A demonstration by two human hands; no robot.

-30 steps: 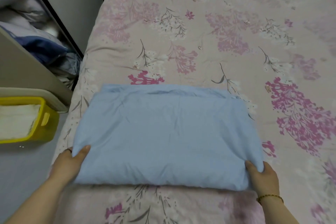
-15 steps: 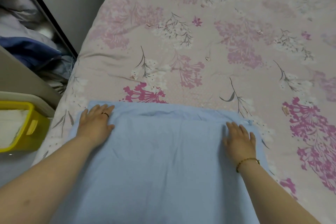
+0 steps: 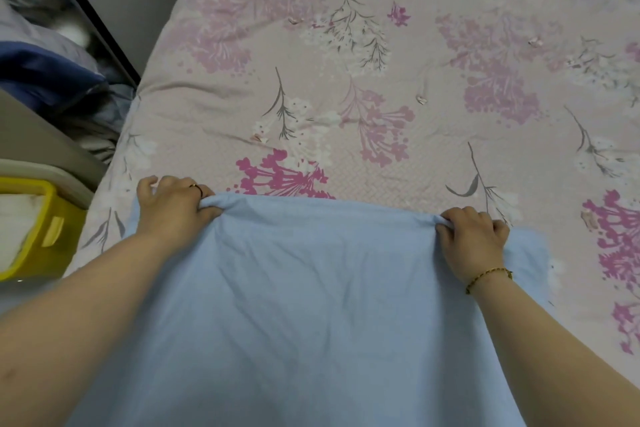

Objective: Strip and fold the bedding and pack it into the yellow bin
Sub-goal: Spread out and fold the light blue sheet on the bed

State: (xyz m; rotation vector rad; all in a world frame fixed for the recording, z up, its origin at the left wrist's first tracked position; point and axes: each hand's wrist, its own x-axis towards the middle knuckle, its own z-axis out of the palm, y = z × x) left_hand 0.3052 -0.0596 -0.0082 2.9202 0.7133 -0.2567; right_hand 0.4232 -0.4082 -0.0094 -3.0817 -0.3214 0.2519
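The person is leaning over the bed [image 3: 433,121], working a folded light-blue sheet [image 3: 311,305] that is lying beneath both forearms. The cloth is looking soft, light and limp, best taken at its far edge corners. The left hand [image 3: 173,211] is closing its fingers on that edge, bunching fabric; the right hand [image 3: 474,236] is pinching it likewise. The yellow bin [image 3: 52,229] is sitting left of the left hand, holding something white.

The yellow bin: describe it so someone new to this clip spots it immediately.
Start at the floral bed cover and go to its left edge, near the left hand. The yellow bin sits just off that edge, holding white cloth. It is the only bright yellow object in view.
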